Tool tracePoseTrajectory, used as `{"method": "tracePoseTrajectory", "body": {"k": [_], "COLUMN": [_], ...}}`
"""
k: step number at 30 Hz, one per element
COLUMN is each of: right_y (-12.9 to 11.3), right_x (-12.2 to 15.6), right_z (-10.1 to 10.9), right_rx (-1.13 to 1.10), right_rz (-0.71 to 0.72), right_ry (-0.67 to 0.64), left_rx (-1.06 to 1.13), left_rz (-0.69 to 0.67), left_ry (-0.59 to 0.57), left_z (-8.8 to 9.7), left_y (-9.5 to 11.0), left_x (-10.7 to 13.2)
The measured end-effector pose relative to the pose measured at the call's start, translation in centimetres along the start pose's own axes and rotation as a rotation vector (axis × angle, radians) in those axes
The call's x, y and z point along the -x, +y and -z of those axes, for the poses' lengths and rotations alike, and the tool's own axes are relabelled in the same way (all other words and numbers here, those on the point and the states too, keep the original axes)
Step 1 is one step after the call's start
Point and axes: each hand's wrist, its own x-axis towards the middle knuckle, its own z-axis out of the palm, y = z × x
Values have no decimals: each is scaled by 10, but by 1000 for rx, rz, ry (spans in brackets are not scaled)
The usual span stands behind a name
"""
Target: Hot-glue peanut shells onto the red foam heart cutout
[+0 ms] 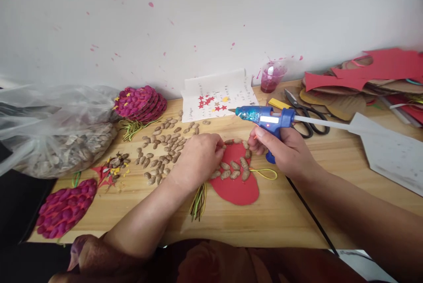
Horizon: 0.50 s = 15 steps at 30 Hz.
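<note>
My right hand (pixel 284 151) is closed round the grip of a blue hot-glue gun (pixel 264 117), its nozzle pointing left and a white glue stick sticking out the back. My left hand (pixel 200 156) rests knuckles-up on the top edge of a red cut-out shape (pixel 236 188), fingers curled and pressed down on it where several brown seeds (pixel 235 166) are stuck on. What the fingertips pinch is hidden. A yellow-green loop (pixel 266 173) and a green stalk bundle (pixel 198 201) stick out from under the red shape.
Loose seeds (pixel 163 146) lie left of my hands. A plastic bag of seeds (pixel 62 142) is at far left. Magenta seed-covered pieces (pixel 140 102) (pixel 62 208), a paper with star stickers (pixel 218 98), scissors (pixel 306 118), a glue bottle (pixel 270 78), stacked cardboard and red sheets (pixel 363 76), the black cord (pixel 310 212).
</note>
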Motion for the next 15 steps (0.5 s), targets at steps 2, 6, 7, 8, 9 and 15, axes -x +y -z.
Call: {"method": "tracePoseTrajectory", "body": {"k": [2,6,7,8,9,15], "right_y": [0,0,-1,-1,-1,-1], "right_x": [0,0,0,0,0,1], "right_z": [0,-1,-1,-1,-1,-1], "right_rx": [10,7,7,5,4,9], "right_rz": [9,5,4,3,2,1], "right_ry": [-3,-1,-2,-5,-8,-31], "left_rx": [14,23,23,24,25,14], "left_rz": [5,27,26,22,15,-19], "left_ry": [6,-2,-5,-5,-6,-12], "left_z": [0,0,0,0,1,3], "left_y": [-1,-1,-1,-1,-1,-1], "left_x": [0,0,0,0,1,2]}}
